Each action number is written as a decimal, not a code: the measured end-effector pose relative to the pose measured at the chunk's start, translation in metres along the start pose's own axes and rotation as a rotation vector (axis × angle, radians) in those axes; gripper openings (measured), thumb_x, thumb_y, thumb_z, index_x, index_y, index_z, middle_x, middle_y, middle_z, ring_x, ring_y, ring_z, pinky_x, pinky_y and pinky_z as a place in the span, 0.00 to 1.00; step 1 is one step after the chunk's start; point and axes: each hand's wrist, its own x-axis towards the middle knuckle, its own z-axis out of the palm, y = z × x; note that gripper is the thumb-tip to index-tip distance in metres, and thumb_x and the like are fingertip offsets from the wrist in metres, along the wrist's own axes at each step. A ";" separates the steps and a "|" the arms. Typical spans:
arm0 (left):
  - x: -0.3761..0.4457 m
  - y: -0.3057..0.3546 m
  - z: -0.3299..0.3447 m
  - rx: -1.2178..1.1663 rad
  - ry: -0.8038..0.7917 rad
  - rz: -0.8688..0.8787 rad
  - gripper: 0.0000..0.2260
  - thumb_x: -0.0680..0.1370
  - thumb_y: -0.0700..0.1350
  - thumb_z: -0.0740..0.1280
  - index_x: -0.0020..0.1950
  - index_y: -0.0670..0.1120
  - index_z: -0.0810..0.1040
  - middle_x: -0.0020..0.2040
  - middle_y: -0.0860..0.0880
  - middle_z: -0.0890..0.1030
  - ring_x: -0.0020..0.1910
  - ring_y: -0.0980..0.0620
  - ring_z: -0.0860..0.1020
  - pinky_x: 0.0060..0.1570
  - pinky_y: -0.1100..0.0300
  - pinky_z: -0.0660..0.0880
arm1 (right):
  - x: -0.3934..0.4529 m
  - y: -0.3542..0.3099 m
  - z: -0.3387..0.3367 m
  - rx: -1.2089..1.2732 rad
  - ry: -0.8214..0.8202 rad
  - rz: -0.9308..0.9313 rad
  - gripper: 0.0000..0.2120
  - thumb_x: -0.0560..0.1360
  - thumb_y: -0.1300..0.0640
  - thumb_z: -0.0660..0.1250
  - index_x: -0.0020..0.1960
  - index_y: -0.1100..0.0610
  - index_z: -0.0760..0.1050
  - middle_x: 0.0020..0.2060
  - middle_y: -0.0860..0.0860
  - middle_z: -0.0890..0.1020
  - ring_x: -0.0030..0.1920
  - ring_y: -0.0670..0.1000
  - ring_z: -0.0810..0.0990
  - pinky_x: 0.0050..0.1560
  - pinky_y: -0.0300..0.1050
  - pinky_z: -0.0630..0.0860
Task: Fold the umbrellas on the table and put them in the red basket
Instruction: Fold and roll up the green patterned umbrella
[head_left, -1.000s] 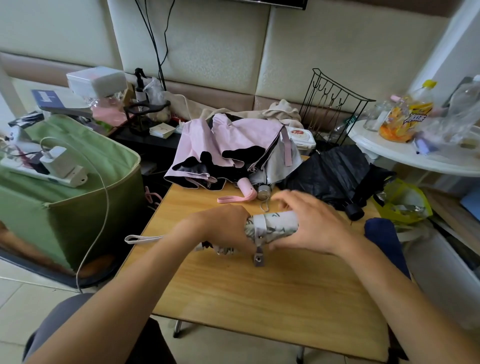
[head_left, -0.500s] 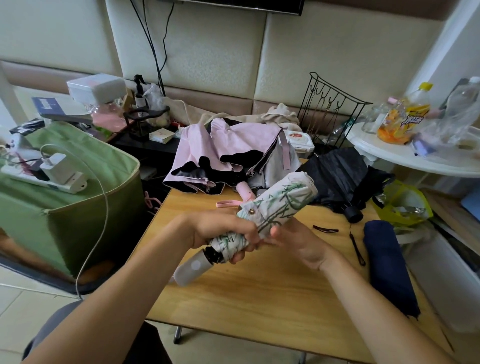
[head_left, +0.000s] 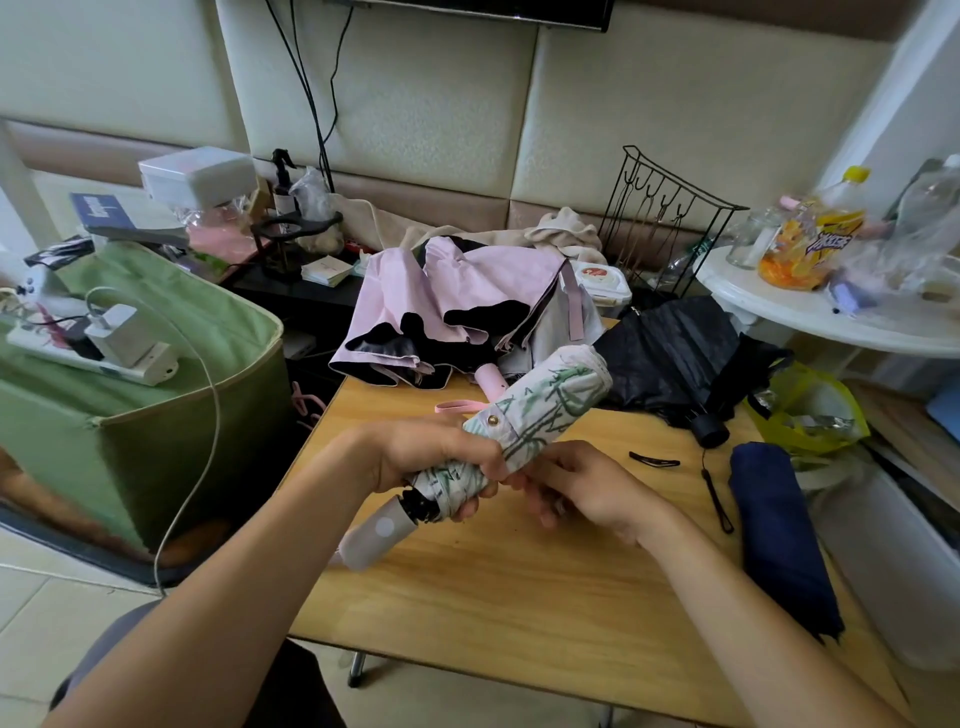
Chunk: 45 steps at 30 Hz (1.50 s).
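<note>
Here we hold the bamboo-print umbrella rolled up and tilted above the wooden table, its grey handle pointing near-left. Our left hand grips it around the lower part, fingers curled round the fabric. Our right hand sits just beside, fingertips pinching the cloth at the middle. Farther off lie the open pink umbrella and black umbrella; a folded navy umbrella rests at the right.

green fabric bin | wire rack | orange-labelled bottle
</note>
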 end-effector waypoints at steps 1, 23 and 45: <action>0.000 -0.001 -0.001 -0.005 0.035 -0.002 0.14 0.71 0.43 0.71 0.53 0.38 0.77 0.39 0.45 0.79 0.32 0.47 0.79 0.33 0.58 0.78 | 0.000 0.001 -0.001 -0.012 0.005 0.015 0.16 0.85 0.51 0.62 0.46 0.60 0.80 0.30 0.53 0.81 0.28 0.51 0.76 0.34 0.41 0.71; 0.008 -0.010 0.016 -0.101 0.330 0.045 0.02 0.79 0.38 0.70 0.51 0.42 0.78 0.35 0.45 0.81 0.30 0.48 0.80 0.31 0.57 0.80 | -0.013 -0.005 0.000 0.329 0.024 -0.247 0.12 0.81 0.71 0.58 0.61 0.65 0.75 0.51 0.62 0.86 0.50 0.63 0.86 0.56 0.48 0.81; 0.009 -0.013 0.013 -0.167 0.218 -0.038 0.07 0.79 0.43 0.72 0.54 0.42 0.77 0.39 0.44 0.82 0.32 0.47 0.81 0.31 0.58 0.80 | -0.008 -0.012 -0.001 0.011 0.099 -0.414 0.06 0.78 0.57 0.72 0.52 0.54 0.87 0.46 0.56 0.84 0.37 0.49 0.79 0.46 0.42 0.77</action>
